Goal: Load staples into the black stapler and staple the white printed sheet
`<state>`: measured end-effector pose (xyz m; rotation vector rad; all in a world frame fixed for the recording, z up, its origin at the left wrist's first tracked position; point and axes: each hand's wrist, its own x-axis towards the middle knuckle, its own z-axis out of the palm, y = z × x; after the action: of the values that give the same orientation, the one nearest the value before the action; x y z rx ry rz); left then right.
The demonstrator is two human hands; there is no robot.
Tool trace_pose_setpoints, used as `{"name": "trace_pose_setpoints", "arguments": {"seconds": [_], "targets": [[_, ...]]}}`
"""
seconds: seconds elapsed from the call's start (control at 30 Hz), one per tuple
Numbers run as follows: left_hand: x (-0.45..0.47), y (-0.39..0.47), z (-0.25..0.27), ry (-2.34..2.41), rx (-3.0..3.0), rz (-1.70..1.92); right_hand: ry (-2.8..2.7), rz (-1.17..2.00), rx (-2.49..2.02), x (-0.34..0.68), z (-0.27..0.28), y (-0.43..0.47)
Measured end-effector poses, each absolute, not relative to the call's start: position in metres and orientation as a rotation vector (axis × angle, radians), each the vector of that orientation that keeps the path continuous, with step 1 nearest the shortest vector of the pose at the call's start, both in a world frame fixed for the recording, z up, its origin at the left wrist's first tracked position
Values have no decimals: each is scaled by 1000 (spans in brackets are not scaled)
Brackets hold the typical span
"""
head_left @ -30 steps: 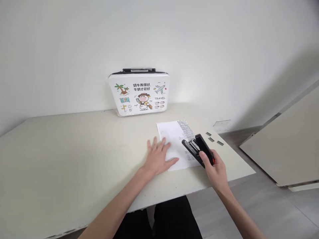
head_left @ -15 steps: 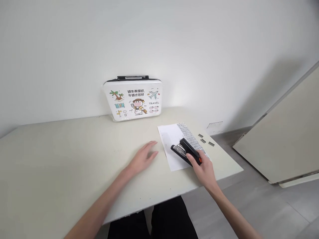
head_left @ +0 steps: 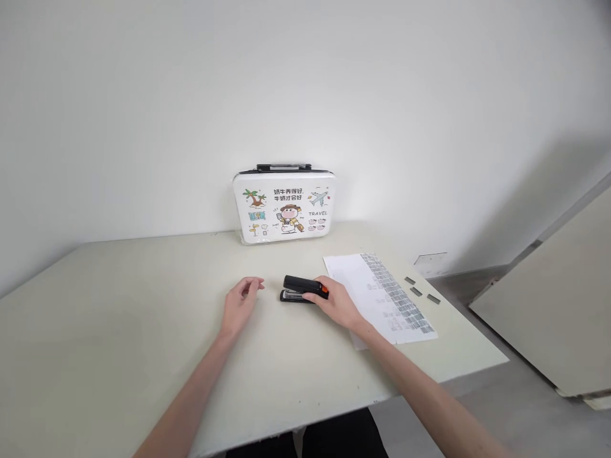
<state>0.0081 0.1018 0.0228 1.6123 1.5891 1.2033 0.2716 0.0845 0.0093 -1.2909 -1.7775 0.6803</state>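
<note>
A pale cream, flat-topped table [head_left: 133,331] spreads from the left toward the right, its far edge along a plain white wall [head_left: 167,114]. The person's left hand [head_left: 239,305] is just left of the middle, loosely open with half-curled fingers, tips toward the right; I cannot tell whether it rests on the table or hovers. Farther back, a white, round-cornered rectangular case with a black handle [head_left: 286,219] stands upright by the wall, its front printed with a palm tree, a cartoon figure, an aeroplane and the word TRAVEL. On the near side of the case, to the right of the left hand and apart from it, is a slim black stapler with an orange-red patch [head_left: 300,283], gripped at its right end by the right hand [head_left: 334,302]. The right forearm [head_left: 415,378] crosses a white paper sheet with a grey printed band along its right side [head_left: 372,292], hiding part of its near left area. Right of the sheet lie three short, dark grey strips [head_left: 415,292]; farther right stands a large, pale, flat panel [head_left: 548,299].

The stapler points left, its upper arm and base parted at the front, silvery metal showing between them, its rear partly hidden by the fingers
</note>
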Motion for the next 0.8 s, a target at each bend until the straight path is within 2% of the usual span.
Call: {"name": "trace_pose_setpoints", "arguments": {"seconds": [0.3,0.6,0.8], "targets": [[9,101,20,1616,1606,1210,-1733,851,-1286,249,7,91],[11,102,19,1618,1570,1179,-1549,774,-1312,247,-8,89],[10,102,14,1726,1521,1318,-1603,785,-1328,247,-8,87]]}}
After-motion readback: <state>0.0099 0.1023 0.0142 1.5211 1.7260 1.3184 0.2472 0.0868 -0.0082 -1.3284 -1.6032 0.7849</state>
